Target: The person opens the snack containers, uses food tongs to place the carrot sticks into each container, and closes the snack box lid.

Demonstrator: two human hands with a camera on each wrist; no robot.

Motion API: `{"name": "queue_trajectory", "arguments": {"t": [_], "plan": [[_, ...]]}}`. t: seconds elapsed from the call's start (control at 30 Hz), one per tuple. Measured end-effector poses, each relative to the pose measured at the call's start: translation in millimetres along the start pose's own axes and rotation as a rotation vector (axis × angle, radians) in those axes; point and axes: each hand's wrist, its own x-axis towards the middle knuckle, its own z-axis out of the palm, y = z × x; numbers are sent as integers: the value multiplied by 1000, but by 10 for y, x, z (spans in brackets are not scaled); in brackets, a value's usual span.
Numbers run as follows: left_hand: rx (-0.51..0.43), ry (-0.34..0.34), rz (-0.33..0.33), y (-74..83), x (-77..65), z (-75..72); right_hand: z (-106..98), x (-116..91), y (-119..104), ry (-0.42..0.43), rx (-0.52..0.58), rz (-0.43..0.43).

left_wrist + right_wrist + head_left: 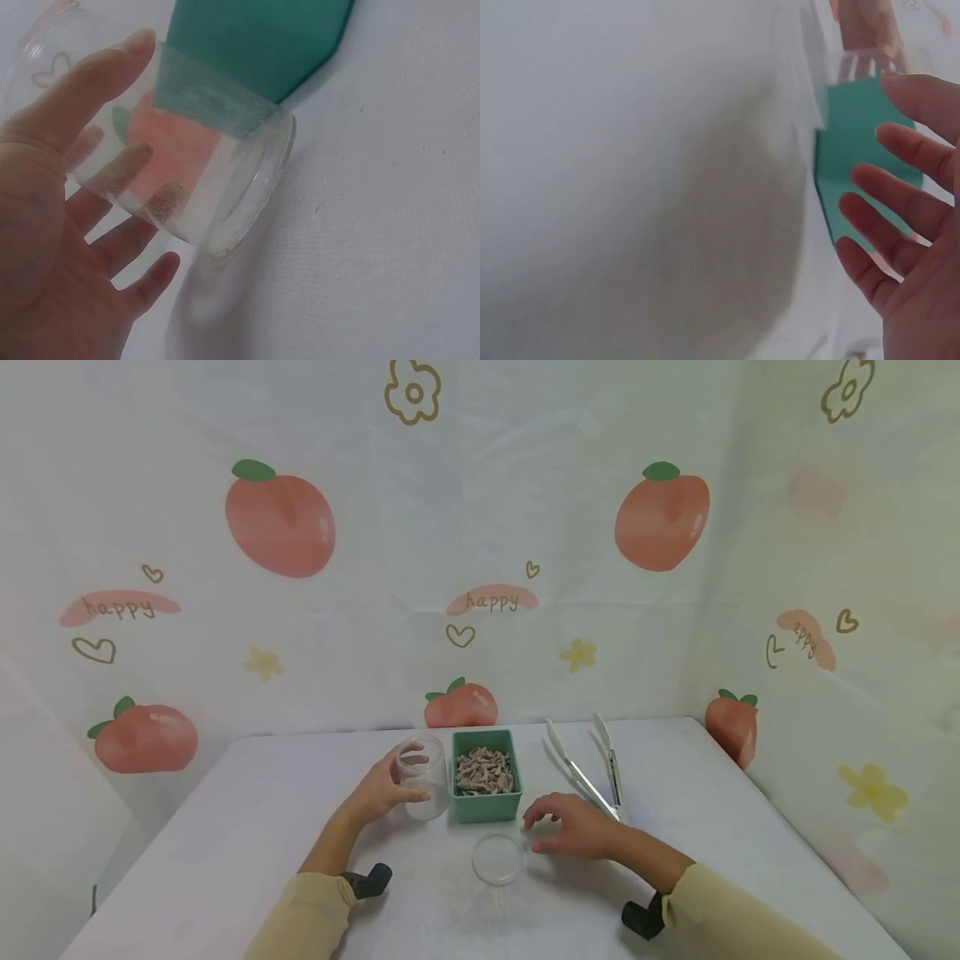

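Note:
My left hand (382,789) holds a clear jar (426,797) round its side, thumb in front and fingers behind. In the left wrist view the fingers show through the jar's see-through wall (202,165). Just right of the jar stands a green rectangular box (486,810) filled with greyish-brown dried strips (484,771). A clear round lid (498,860) lies on the table in front of the box. My right hand (572,827) hovers to the right of the lid, fingers loosely bent and apart, with nothing in them; the right wrist view shows the same spread fingers (900,191).
Silver tongs (592,785) with white tips lie spread at the back right, partly behind my right hand. All this is on a white-covered table (247,810). A white cloth printed with fruit (281,527) hangs behind and along the right side.

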Motion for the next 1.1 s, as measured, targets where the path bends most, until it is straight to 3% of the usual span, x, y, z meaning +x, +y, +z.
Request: {"name": "queue_trajectory", "arguments": {"t": [0.27,0.43,0.8,0.97,1.1], "plan": [[-15,0,5,-16,2,5,-267,-3,99,23,-79,49],[-21,2,2,-37,2,8,-367,-25,168,107,-177,43],[-37,0,11,-12,-4,4,-338,-79,361,409,-209,151],[-26,0,15,-15,1,0,-324,-102,439,473,-196,199],[-26,1,10,-29,4,0,-313,-121,500,472,-208,249]]}}
